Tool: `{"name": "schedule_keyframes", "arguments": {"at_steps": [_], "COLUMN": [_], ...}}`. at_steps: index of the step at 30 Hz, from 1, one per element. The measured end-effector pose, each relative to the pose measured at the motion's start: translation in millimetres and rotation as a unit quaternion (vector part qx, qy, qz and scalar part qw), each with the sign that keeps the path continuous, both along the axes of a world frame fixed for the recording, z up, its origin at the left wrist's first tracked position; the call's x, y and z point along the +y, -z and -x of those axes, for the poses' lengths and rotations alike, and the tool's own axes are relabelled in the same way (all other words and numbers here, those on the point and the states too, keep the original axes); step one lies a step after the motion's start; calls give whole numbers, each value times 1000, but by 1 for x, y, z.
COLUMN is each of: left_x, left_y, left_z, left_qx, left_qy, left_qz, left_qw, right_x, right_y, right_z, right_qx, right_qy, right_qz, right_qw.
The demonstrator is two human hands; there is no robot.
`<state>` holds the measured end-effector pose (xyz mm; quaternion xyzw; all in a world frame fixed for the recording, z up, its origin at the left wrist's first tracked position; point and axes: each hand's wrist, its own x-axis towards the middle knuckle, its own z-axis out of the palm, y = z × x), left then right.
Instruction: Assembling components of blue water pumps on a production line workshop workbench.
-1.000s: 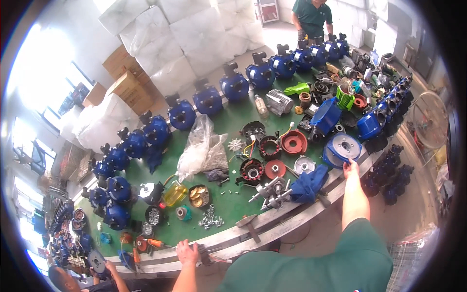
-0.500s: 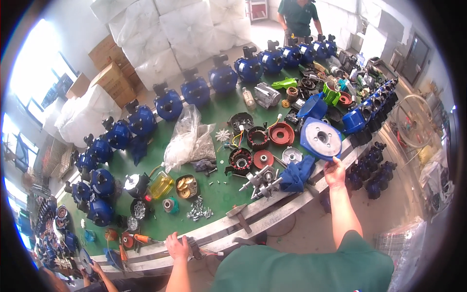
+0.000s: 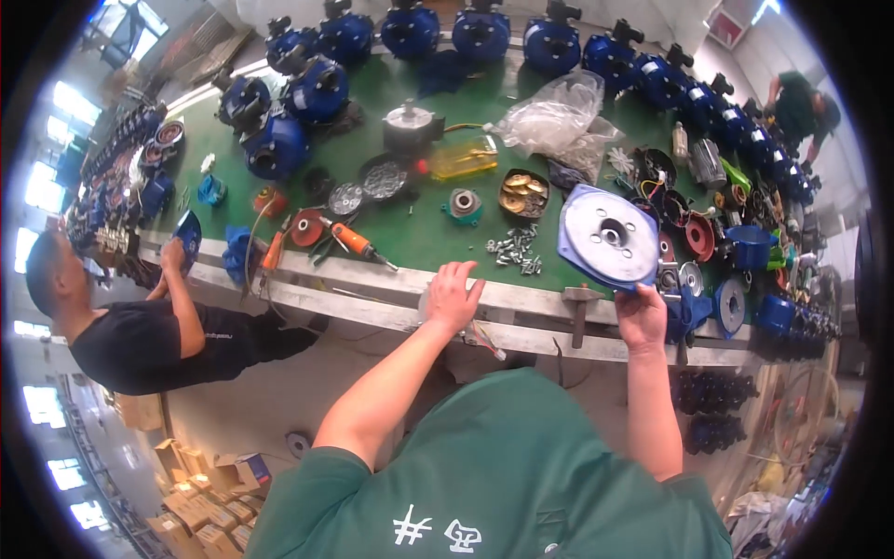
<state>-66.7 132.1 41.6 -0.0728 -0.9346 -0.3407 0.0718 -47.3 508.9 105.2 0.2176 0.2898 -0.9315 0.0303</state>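
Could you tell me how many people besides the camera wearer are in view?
2: one person in black at the bench's left end, another in green far right; others may be hidden.

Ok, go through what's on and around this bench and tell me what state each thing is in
Right hand: gripping the round blue-rimmed grey metal cover plate, held tilted above the bench edge.
Left hand: flat on the pale metal edge rail, holding nothing.
Orange-handled screwdriver: lying loose on the green bench top.
Silver bolts: scattered in a small heap.
Clear plastic bag: crumpled, open.
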Motion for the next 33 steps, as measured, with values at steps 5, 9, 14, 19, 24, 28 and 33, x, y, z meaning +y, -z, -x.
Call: {"name": "schedule_keyframes", "arguments": {"at_steps": [5, 9, 14, 19, 24, 28, 33], "left_x": [-38, -79, -131, -161, -153, -166, -175], "left_y": [-6, -4, 22, 62, 88, 105, 98], "left_z": [2, 19, 40, 41, 42, 75, 102], "left_qx": [44, 74, 77, 86, -32, -85, -249], "left_qy": [-16, -19, -14, -10, -108, -183, -206], "left_qz": [-180, -149, -127, -129, -246, -320, -405], "left_qw": [983, 986, 989, 988, 963, 926, 855], "right_x": [-119, -179, -243, -285, -321, -350, -318], "right_y": [-11, 0, 25, 34, 40, 24, 46], "right_z": [29, 58, 96, 126, 182, 213, 189], "right_qx": [-54, -96, -188, -251, -226, -139, -127], "right_qy": [-55, -105, -155, -211, -282, -333, -304], "right_qz": [-63, -105, -91, -148, -196, -286, -381], "right_qw": [995, 984, 966, 933, 912, 887, 864]}}
